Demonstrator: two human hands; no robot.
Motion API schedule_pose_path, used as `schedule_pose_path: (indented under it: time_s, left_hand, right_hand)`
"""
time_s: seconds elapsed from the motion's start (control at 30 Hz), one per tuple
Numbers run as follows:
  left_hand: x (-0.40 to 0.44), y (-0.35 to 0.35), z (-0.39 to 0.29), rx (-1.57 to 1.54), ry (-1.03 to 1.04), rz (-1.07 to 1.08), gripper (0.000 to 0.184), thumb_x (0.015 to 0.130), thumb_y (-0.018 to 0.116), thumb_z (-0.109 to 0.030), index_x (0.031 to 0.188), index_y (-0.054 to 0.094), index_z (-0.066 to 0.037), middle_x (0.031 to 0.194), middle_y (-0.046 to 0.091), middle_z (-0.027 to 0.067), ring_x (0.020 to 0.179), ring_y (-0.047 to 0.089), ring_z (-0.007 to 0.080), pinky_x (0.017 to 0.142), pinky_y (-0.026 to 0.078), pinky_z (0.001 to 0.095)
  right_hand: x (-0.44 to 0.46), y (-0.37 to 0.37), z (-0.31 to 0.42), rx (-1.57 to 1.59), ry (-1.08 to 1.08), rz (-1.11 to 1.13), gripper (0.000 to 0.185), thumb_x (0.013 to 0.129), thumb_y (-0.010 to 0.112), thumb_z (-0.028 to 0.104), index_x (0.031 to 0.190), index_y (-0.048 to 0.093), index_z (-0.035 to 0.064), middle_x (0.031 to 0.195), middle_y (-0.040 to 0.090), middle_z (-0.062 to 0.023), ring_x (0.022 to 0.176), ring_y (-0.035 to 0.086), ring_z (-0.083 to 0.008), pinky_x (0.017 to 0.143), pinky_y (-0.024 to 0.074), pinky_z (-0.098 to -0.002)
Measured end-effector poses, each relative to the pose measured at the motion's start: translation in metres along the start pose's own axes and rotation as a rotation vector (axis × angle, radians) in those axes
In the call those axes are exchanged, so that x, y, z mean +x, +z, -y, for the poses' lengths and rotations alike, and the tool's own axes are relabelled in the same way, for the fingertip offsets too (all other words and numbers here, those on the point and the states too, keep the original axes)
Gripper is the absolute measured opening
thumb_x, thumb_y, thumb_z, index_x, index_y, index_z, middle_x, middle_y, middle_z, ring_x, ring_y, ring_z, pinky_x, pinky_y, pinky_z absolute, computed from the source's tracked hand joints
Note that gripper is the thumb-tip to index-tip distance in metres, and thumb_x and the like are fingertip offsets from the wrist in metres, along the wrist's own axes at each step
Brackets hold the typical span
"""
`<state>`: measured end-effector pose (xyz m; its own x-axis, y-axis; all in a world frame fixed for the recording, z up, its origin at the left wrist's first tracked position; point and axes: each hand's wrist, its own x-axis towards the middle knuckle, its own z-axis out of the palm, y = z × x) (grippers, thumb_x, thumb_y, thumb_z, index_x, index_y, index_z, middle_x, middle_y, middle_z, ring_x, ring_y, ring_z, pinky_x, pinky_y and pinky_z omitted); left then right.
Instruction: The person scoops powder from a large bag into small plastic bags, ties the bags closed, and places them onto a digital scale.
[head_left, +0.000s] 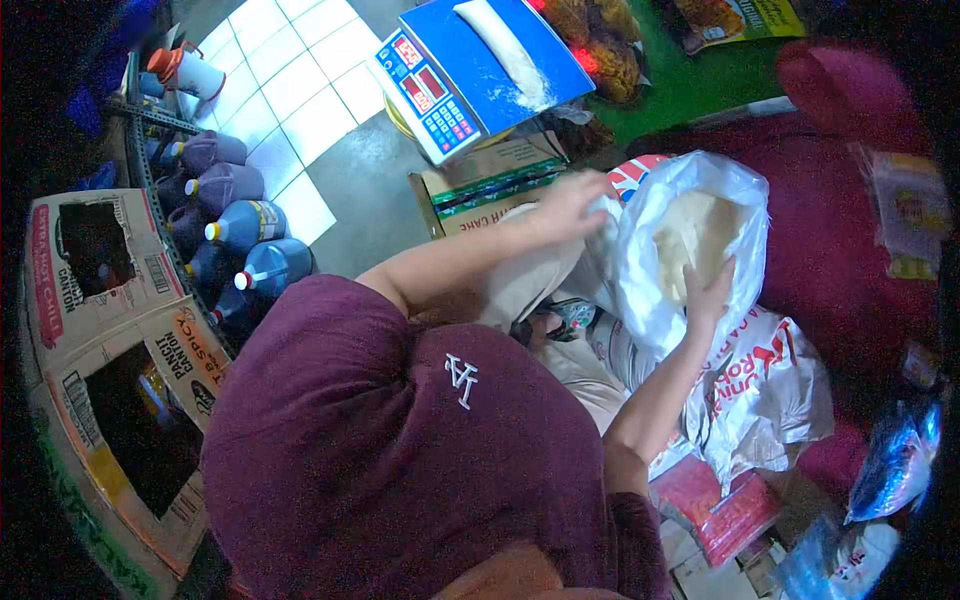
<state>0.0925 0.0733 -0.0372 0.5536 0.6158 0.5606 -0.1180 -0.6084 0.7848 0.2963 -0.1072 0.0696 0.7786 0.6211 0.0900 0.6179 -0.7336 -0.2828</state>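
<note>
A white plastic bag [640, 215] stands with its mouth spread wide, holding pale flour-like powder [690, 240]. My right hand [710, 293] reaches over the near rim into the mouth, fingers apart against the powder or the inner side. At the bag's left edge is my left hand [575, 205], blurred; whether its fingers grip the plastic is unclear. Beyond my hands, a long narrow plastic bag of white powder [500, 45] lies on a blue digital scale [440, 100], with some powder spilled beside its end.
Below the scale is a cardboard box [500, 180]. Large jugs [250, 222] line a rack at left, near opened cartons [110, 390]. A printed white plastic bag [765, 390] and a red pack [720, 510] lie at right. Brown packs [590, 40] sit on a green surface.
</note>
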Motion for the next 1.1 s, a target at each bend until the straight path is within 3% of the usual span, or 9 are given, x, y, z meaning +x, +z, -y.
schedule_pose_path:
  time_s: [0.07, 0.13, 0.3, 0.53, 0.7, 0.77, 0.8, 0.87, 1.1]
  left_hand:
    - [0.026, -0.029, 0.008, 0.226, 0.011, -0.152, 0.024, 0.065, 0.063, -0.01, 0.089, 0.063, -0.006, 0.095, 0.062, 0.0131, 0.094, 0.059, 0.0324, 0.081, 0.049, 0.0434]
    - [0.047, -0.064, 0.02, 0.389, -0.038, -0.202, 0.029, 0.07, 0.064, -0.013, 0.098, 0.06, -0.009, 0.102, 0.06, 0.0112, 0.097, 0.057, 0.0311, 0.08, 0.047, 0.0441]
    - [0.083, -0.109, 0.055, 0.94, -0.143, -0.089, 0.05, 0.071, 0.071, -0.035, 0.114, 0.054, -0.015, 0.106, 0.057, 0.0106, 0.099, 0.056, 0.0288, 0.08, 0.04, 0.0447]
    - [0.102, -0.115, 0.101, 1.136, -0.139, 0.148, 0.02, 0.081, 0.055, -0.023, 0.099, 0.055, -0.013, 0.084, 0.066, 0.0108, 0.077, 0.067, 0.0295, 0.066, 0.047, 0.0472]
    - [0.135, -0.133, 0.089, 0.994, -0.27, 0.27, 0.012, 0.084, 0.051, -0.016, 0.089, 0.057, -0.008, 0.084, 0.066, 0.0161, 0.081, 0.066, 0.0342, 0.066, 0.053, 0.0466]
    - [0.169, -0.151, 0.098, 0.938, -0.091, 0.138, 0.018, 0.082, 0.055, -0.022, 0.084, 0.061, -0.006, 0.08, 0.064, 0.0227, 0.071, 0.065, 0.0371, 0.063, 0.053, 0.0458]
    - [0.187, -0.162, 0.076, 0.892, 0.101, 0.063, 0.017, 0.083, 0.059, -0.019, 0.086, 0.064, -0.004, 0.071, 0.064, 0.0179, 0.058, 0.064, 0.0283, 0.055, 0.052, 0.0371]
    - [0.214, -0.179, 0.011, 0.619, -0.004, -0.022, 0.017, 0.078, 0.063, -0.02, 0.08, 0.064, -0.003, 0.077, 0.062, 0.0231, 0.076, 0.064, 0.0372, 0.066, 0.05, 0.0443]
    - [0.22, -0.117, -0.138, -0.313, -0.343, 0.408, 0.01, 0.086, 0.058, -0.009, 0.089, 0.063, -0.002, 0.065, 0.058, 0.0006, 0.051, 0.053, 0.0074, 0.047, 0.04, 0.0209]
  right_hand:
    - [-0.013, -0.012, -0.016, 0.029, -0.044, -0.014, 0.079, 0.077, 0.07, 0.02, 0.141, 0.03, -0.0026, 0.144, 0.032, -0.0258, 0.135, 0.03, -0.0368, 0.11, 0.0226, -0.0415]
    - [-0.032, -0.026, -0.044, 0.046, -0.204, -0.155, 0.074, 0.079, 0.069, 0.019, 0.139, 0.033, -0.0044, 0.143, 0.034, -0.0254, 0.133, 0.032, -0.0374, 0.11, 0.0234, -0.0417]
    - [-0.111, -0.047, -0.095, 0.307, 0.027, -0.265, 0.06, 0.084, 0.063, 0.01, 0.136, 0.037, -0.0057, 0.14, 0.038, -0.0236, 0.13, 0.037, -0.0328, 0.109, 0.0253, -0.039]
    - [-0.17, -0.042, -0.13, 0.257, 0.126, -0.243, 0.056, 0.088, 0.06, 0.008, 0.137, 0.036, -0.0045, 0.139, 0.041, -0.0223, 0.13, 0.038, -0.0316, 0.109, 0.026, -0.0379]
    - [-0.175, -0.046, -0.131, 0.28, 0.171, -0.238, 0.056, 0.088, 0.061, 0.011, 0.136, 0.037, -0.0039, 0.138, 0.042, -0.0222, 0.127, 0.041, -0.0321, 0.108, 0.0288, -0.0383]
    - [-0.169, -0.05, -0.12, 0.306, 0.114, -0.257, 0.055, 0.086, 0.06, 0.005, 0.136, 0.038, -0.0039, 0.137, 0.042, -0.0223, 0.126, 0.042, -0.032, 0.106, 0.0317, -0.0385]
    - [-0.166, -0.052, -0.115, 0.318, 0.103, -0.261, 0.055, 0.085, 0.059, 0.003, 0.135, 0.038, -0.0038, 0.137, 0.042, -0.0222, 0.125, 0.042, -0.0318, 0.106, 0.0323, -0.0386]
    - [-0.163, -0.053, -0.105, 0.317, 0.087, -0.277, 0.053, 0.085, 0.058, 0.001, 0.135, 0.039, -0.0032, 0.135, 0.043, -0.0215, 0.124, 0.042, -0.0311, 0.105, 0.0327, -0.0388]
    - [-0.143, -0.07, -0.051, 0.468, -0.058, -0.276, 0.048, 0.086, 0.061, 0.01, 0.13, 0.047, -0.0024, 0.136, 0.044, -0.0214, 0.128, 0.04, -0.0321, 0.108, 0.0279, -0.0394]
